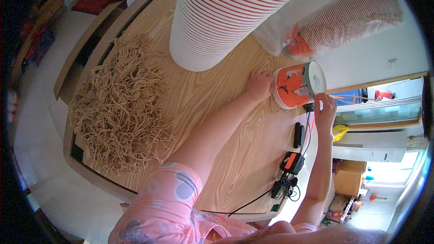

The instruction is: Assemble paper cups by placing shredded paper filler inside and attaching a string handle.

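Between left grip (259, 86) and right grip (326, 110): orange bucket stack (291, 86)

We see it on the bench (235, 171), long axis running left to right in view: rims left, closed end right. Left grip sits at the rims, right grip's bent fingers at the closed end's edge; neither clearly nearer. We can't tell if either is clenched. Tall white stack (212, 27) beyond, tan cord pile (122, 108) well left.
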The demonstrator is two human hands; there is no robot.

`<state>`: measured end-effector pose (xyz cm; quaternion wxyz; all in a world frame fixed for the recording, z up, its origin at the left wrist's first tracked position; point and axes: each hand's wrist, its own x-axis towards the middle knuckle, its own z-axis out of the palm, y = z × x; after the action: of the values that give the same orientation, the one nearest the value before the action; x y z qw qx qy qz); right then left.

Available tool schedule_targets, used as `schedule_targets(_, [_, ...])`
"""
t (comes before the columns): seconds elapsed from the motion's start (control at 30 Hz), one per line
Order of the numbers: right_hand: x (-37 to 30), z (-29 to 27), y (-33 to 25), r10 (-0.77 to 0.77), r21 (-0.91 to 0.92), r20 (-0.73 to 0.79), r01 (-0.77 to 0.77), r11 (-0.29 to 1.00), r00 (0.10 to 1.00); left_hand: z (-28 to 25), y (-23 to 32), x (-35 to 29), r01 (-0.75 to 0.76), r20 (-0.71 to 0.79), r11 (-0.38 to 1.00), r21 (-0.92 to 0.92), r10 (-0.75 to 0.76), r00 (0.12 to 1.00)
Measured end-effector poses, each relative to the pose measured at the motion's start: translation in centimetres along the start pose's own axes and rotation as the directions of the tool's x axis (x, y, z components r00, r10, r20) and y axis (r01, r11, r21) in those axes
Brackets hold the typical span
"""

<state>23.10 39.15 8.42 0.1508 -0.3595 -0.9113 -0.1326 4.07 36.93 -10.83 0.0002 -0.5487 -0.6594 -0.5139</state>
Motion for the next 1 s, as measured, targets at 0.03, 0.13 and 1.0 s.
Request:
schedule_targets(0.03, [0.0, 0.1, 0.0, -0.014, -0.003, -0.012, 0.014, 1.0, 1.0, -0.1, 0.1, 0.0, 0.0, 0.002, 1.0, -0.001, 0.0, 1.0])
schedule_targets(0.13, [0.2, 0.2, -0.2, -0.025, -0.005, -0.016, 0.025, 1.0, 1.0, -0.4, 0.1, 0.0, -0.02, 0.003, 1.0, -0.006, 0.02, 1.0])
schedule_targets(1.0, [0.7, 0.1, -0.4, -0.093, -0.025, -0.037, 0.092, 0.995, 0.995, -1.2, 0.3, 0.5, -0.01, 0.207, 0.999, 0.04, 0.002, 0.978])
